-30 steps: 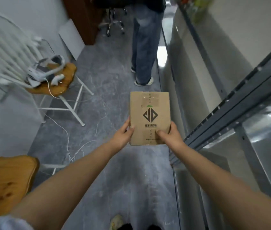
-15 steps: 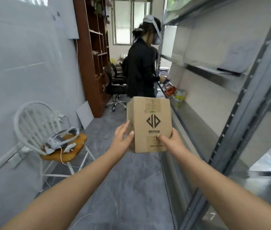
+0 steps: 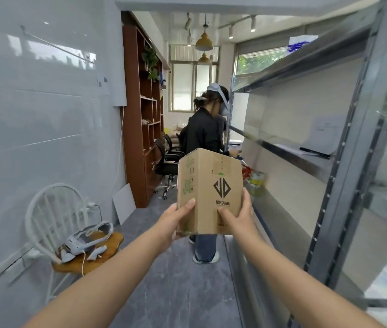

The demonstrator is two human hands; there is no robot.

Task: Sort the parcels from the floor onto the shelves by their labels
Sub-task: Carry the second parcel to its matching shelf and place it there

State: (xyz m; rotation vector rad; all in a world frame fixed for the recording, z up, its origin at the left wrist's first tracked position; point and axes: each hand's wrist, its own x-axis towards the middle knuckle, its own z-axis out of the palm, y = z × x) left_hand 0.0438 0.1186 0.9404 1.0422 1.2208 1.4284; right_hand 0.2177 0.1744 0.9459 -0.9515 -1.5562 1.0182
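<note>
I hold a brown cardboard parcel (image 3: 211,183) with a dark diamond logo out in front of me at chest height. My left hand (image 3: 175,221) grips its lower left side, thumb on the side face. My right hand (image 3: 237,216) grips its lower right corner, thumb on the logo face. The parcel is turned so that one vertical edge faces me. The grey metal shelves (image 3: 306,162) run along my right; their upright post (image 3: 348,162) stands close by. A white parcel (image 3: 301,43) lies on the top shelf.
Another person (image 3: 206,138) in a black top with a headset stands ahead in the narrow aisle, at the shelves. A white chair (image 3: 55,216) with a headset on its wooden seat stands at the left wall. A brown bookcase (image 3: 145,129) and office chairs are farther back.
My view has swung up from the floor to the room ahead. The parcel has come up with my hands and turned, so its left side face now shows.
</note>
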